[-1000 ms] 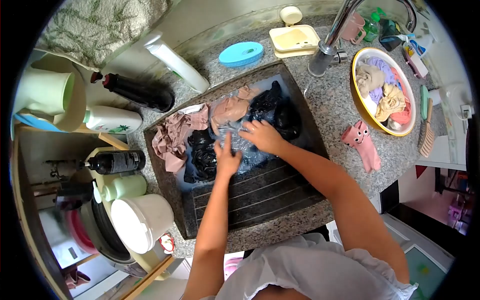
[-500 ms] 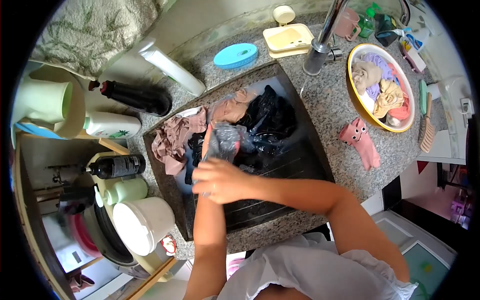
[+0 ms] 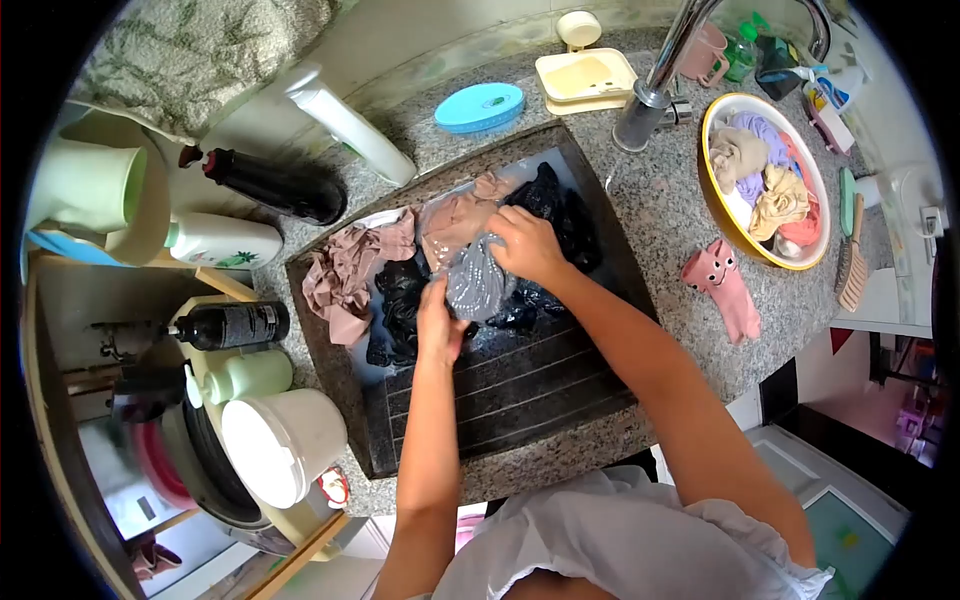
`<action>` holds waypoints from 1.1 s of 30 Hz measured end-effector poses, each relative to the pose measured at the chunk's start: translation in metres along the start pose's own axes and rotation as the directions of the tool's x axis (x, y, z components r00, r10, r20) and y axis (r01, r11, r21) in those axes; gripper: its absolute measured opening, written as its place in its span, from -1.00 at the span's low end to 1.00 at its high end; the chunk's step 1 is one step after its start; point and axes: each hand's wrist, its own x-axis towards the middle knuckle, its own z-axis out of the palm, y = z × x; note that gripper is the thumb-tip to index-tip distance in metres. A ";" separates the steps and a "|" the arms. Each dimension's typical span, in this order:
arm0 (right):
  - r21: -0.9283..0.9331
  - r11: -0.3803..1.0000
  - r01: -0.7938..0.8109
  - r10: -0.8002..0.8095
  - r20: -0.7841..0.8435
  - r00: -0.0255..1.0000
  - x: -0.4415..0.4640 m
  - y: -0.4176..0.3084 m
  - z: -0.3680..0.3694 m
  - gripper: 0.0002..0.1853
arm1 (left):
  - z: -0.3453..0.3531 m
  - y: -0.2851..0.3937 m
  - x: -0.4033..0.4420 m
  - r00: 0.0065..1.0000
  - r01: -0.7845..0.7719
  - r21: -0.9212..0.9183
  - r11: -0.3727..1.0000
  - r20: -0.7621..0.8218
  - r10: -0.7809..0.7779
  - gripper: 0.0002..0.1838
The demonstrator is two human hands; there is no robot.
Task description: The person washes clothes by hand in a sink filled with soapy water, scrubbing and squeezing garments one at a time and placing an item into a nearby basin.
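Observation:
A wet, soapy grey sock [image 3: 474,284] is stretched between my hands over the sink [image 3: 500,400]. My left hand [image 3: 437,325] grips its lower left side, fingers closed on the cloth. At its upper right, my right hand [image 3: 526,243] pinches the edge. Dark wet clothes [image 3: 565,215] lie in the cloudy water behind my right hand, and more black cloth [image 3: 402,300] lies left of my left hand. A beige garment [image 3: 455,225] sits just behind the sock. Bunched dusty-pink cloth [image 3: 355,270] rests on the sink's left edge.
Right of the sink lie a pink sock with a face [image 3: 725,290] and a yellow-rimmed basin [image 3: 710,195] of clothes. The faucet [image 3: 645,105] stands behind. Bottles [image 3: 275,187] and a white bucket [image 3: 285,445] line the left. A scrub brush [image 3: 852,265] lies far right.
My right hand has moved up and away from my left wrist to the sock's upper edge. The sock, earlier around my left hand, is now bunched between both hands.

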 end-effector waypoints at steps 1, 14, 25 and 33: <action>-0.034 0.999 0.000 0.002 0.065 0.998 0.000 -0.002 -0.009 -0.77 | -0.002 0.000 -0.001 0.986 -0.109 0.209 0.972 -0.102 0.133 -0.65; 0.155 0.986 0.062 -0.115 0.365 0.924 0.026 -0.037 0.014 -0.79 | -0.001 0.017 0.018 0.976 0.193 0.105 0.976 0.079 -0.201 -0.50; 0.271 0.891 0.363 -0.353 -0.087 0.932 -0.004 -0.106 0.010 -0.80 | -0.057 -0.047 0.082 0.949 -0.147 -0.093 0.985 0.269 0.167 -0.66; 0.015 0.999 -0.051 0.051 0.035 0.998 0.002 -0.008 0.006 -0.74 | 0.001 0.001 0.001 0.979 0.172 -0.138 0.975 0.132 -0.154 -0.65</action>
